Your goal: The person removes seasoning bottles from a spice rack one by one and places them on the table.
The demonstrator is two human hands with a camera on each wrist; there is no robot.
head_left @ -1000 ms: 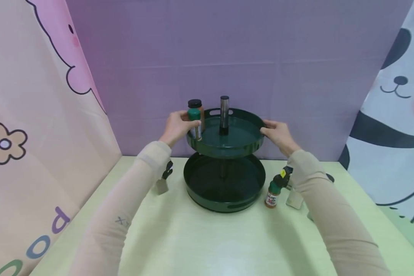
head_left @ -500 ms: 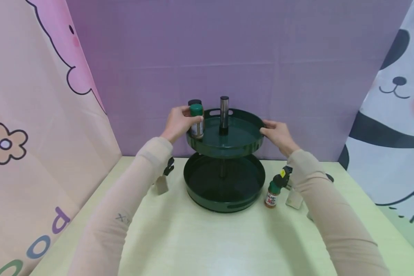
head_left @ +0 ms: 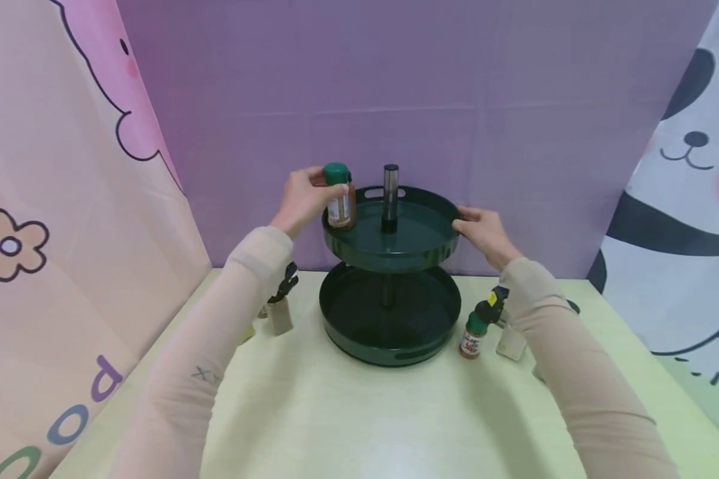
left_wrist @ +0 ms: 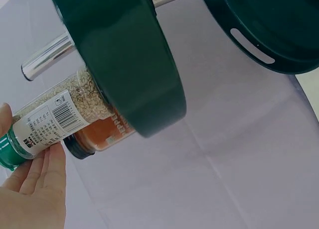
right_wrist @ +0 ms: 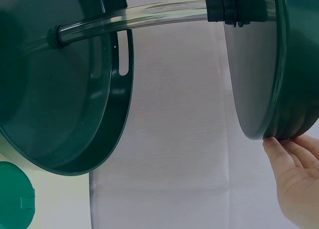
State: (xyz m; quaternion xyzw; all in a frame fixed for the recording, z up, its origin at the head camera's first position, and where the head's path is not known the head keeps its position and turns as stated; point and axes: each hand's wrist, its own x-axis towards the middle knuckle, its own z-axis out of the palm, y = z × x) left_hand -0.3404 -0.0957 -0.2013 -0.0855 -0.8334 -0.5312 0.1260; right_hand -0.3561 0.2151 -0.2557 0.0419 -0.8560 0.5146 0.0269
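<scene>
My left hand [head_left: 302, 199] grips a spice jar [head_left: 340, 207] with a green lid and a white barcode label. Pale seeds fill this jar [left_wrist: 52, 122] in the left wrist view, its base overlapping the upper tray's edge. Behind it stands an orange-brown pepper jar [left_wrist: 102, 133] with a black lid, mostly hidden in the head view. Both are at the left side of the upper tray [head_left: 389, 256] of a dark green two-tier rack. My right hand [head_left: 485, 234] holds that tray's right rim, thumb and fingers against its wall in the right wrist view.
The lower tray [head_left: 389, 359] rests on the pale table [head_left: 359, 419]. Right of it stand a green-capped red jar [head_left: 472, 339] and a pale container [head_left: 512, 344], partly behind my sleeve. On the left is a beige container [head_left: 280, 316]. A purple cloth [head_left: 263, 153] hangs behind.
My left hand has raised the green-lidded jar, which now covers most of the pepper jar's black lid. My right hand stays at the tray's rim.
</scene>
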